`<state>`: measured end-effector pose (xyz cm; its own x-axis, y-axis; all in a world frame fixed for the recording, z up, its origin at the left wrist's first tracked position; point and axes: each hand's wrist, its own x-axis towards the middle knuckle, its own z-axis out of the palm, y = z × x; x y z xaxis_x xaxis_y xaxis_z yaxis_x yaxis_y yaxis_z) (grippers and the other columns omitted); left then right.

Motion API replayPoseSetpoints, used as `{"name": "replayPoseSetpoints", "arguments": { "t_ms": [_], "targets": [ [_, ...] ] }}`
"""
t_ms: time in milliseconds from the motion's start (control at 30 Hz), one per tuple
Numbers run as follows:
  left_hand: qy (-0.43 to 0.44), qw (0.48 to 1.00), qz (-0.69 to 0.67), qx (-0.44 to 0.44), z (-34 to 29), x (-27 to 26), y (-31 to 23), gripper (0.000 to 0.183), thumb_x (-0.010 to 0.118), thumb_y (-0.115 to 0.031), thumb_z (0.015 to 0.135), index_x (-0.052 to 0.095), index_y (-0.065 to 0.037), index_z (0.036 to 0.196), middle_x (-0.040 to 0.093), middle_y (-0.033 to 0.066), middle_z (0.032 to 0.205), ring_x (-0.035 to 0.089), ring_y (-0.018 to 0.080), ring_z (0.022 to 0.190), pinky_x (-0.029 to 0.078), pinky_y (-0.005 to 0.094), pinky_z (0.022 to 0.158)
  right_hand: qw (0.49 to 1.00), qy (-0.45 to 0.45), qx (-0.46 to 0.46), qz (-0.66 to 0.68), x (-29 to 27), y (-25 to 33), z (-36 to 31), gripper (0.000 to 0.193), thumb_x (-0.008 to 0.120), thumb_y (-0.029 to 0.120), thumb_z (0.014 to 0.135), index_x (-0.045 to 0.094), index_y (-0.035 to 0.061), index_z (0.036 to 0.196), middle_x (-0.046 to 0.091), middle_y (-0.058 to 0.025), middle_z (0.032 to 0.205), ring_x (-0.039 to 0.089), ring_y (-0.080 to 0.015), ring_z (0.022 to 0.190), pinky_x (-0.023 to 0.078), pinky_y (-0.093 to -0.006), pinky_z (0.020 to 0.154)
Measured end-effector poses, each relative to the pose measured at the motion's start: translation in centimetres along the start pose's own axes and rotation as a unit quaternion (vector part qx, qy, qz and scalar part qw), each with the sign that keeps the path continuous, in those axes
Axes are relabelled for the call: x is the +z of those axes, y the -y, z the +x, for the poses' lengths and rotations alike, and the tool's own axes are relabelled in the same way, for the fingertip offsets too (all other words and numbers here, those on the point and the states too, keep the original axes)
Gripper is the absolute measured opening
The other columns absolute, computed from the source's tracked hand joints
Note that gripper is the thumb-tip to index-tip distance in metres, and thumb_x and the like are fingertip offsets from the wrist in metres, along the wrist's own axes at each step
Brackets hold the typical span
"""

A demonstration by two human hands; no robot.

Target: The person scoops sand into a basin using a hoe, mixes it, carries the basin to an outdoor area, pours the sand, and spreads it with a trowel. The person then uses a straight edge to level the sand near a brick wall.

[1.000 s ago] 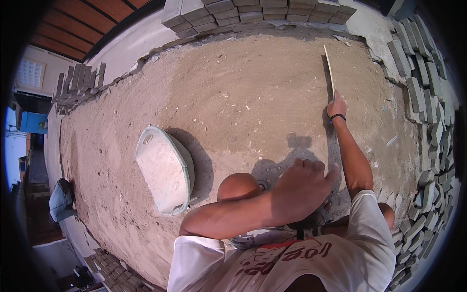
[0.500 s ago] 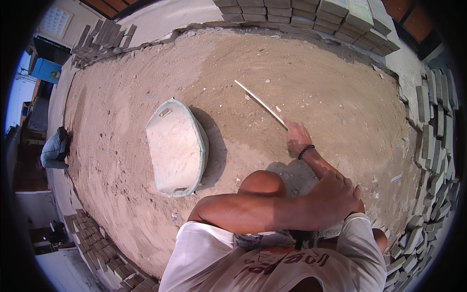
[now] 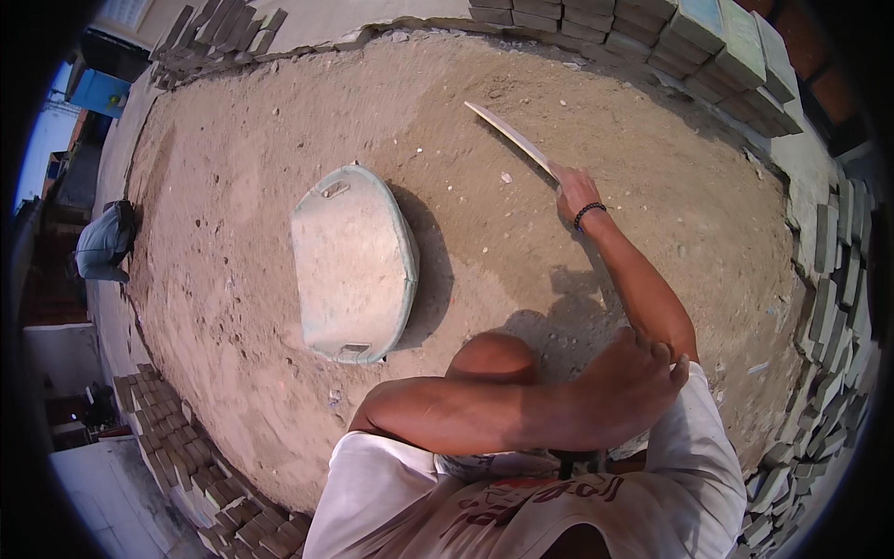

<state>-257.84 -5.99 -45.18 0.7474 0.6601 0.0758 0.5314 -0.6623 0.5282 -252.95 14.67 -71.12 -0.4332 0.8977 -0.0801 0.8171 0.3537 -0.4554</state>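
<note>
My right hand [image 3: 579, 193], with a dark beaded bracelet at the wrist, grips the near end of a long, thin, pale strip [image 3: 510, 140] that looks like wood. The strip slants away to the far left over sandy ground, its flat face partly showing. Whether its lower edge touches the sand all along, I cannot tell. My left arm crosses in front of me, and my left hand [image 3: 633, 374] has its fingers bent round my right arm near the elbow. Left of centre, a pale, dusty tub [image 3: 354, 265] with two handle slots sits on the ground.
Paving blocks [image 3: 643, 33] are stacked along the far edge, with more blocks [image 3: 838, 270] at the right and a pile [image 3: 177, 429] at the lower left. A person [image 3: 104, 242] bends down at the left edge. Small stones dot the sand [image 3: 251, 186].
My right hand has reached farther out with the strip, and the arm is straighter. More of the strip's flat face shows. My left hand stays on my right arm. The view has shifted slightly.
</note>
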Motion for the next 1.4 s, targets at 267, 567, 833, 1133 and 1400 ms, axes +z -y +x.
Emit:
{"name": "replayPoseSetpoints", "arguments": {
  "t_ms": [267, 567, 833, 1133, 1400],
  "targets": [
    [0.026, 0.999, -0.019, -0.018, -0.3, -0.1, 0.6, 0.044, 0.056, -0.019, 0.076, 0.053, 0.007, 0.112, 0.060, 0.0165, 0.084, 0.061, 0.0273, 0.074, 0.045, 0.0368, 0.065, 0.960, 0.194, -0.199, -0.033, -2.8, -1.2, -6.3, 0.051, 0.047, -0.004, 0.078, 0.052, 0.0114, 0.126, 0.059, -0.0184, 0.103, 0.051, -0.0367, 0.097, 0.039, -0.0463, 0.089],
    [0.007, 1.000, -0.007, -0.010, 0.5, 0.4, 0.4, 0.048, 0.059, -0.022, 0.075, 0.052, 0.006, 0.114, 0.061, 0.0162, 0.085, 0.062, 0.0280, 0.077, 0.047, 0.0373, 0.069, 0.999, -0.020, -0.045, -0.021, -1.6, -4.3, -6.8, 0.051, 0.047, -0.004, 0.075, 0.054, 0.0101, 0.123, 0.059, -0.0176, 0.100, 0.049, -0.0372, 0.091, 0.041, -0.0445, 0.083],
    [0.045, 0.999, 0.005, 0.002, 1.2, 0.5, 0.1, 0.046, 0.058, -0.020, 0.076, 0.050, 0.006, 0.114, 0.060, 0.0165, 0.085, 0.062, 0.0257, 0.079, 0.047, 0.0352, 0.070, 0.959, 0.211, -0.060, 0.180, 0.8, -2.4, -15.0, 0.027, 0.046, 0.020, 0.089, 0.057, 0.0101, 0.112, 0.060, -0.0170, 0.092, 0.055, -0.0342, 0.086, 0.044, -0.0436, 0.078],
    [0.050, 0.996, -0.061, 0.041, 3.7, 1.3, -1.0, 0.047, 0.059, -0.013, 0.079, 0.044, 0.006, 0.119, 0.058, 0.0186, 0.093, 0.060, 0.0319, 0.089, 0.046, 0.0399, 0.078, 0.989, 0.061, 0.039, 0.129, -1.9, 3.8, -15.0, 0.035, 0.043, 0.005, 0.083, 0.037, -0.0057, 0.115, 0.059, -0.0289, 0.078, 0.059, -0.0454, 0.079, 0.045, -0.0507, 0.069],
    [0.152, 0.988, -0.017, 0.024, 6.1, 1.2, -3.7, 0.053, 0.063, -0.021, 0.079, 0.043, -0.002, 0.125, 0.058, 0.0180, 0.096, 0.061, 0.0337, 0.084, 0.045, 0.0395, 0.080, 0.962, -0.148, 0.220, 0.069, -2.3, -8.9, -14.3, 0.028, 0.050, 0.011, 0.081, 0.042, -0.0023, 0.104, 0.060, -0.0301, 0.079, 0.059, -0.0457, 0.082, 0.046, -0.0529, 0.072]
  ]
}}
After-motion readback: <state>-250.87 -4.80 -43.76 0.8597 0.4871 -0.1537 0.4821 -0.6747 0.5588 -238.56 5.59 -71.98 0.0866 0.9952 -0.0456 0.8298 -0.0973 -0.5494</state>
